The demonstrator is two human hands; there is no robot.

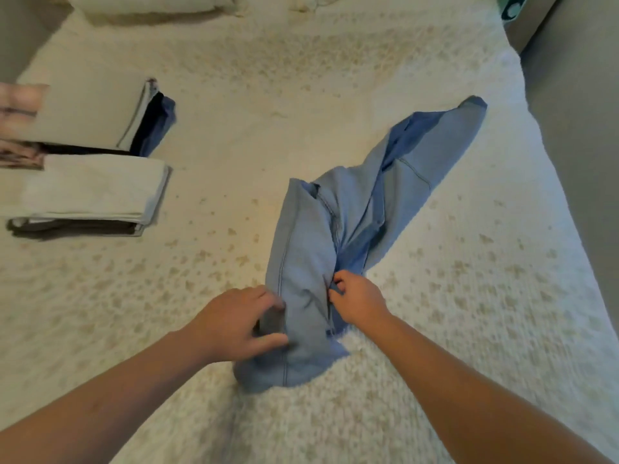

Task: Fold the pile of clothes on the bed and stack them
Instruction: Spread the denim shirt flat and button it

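Blue garment (338, 236) pinched by left hand (234, 324), right hand (356, 301).

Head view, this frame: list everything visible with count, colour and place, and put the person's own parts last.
blue garment: one, light blue, unfolded and rumpled on the bed right of centre, stretching toward the far right.
near stack: one pile of folded clothes, white on top with grey below, at the left.
far stack: one pile of folded clothes, cream on top with dark navy and blue edges showing, at the left behind the near stack.
bedspread: one, cream with a faint tan pattern, covering the bed.
pillow: one, white, at the top edge.
left hand: grips the garment's near left edge.
right hand: pinches the garment's near right edge.
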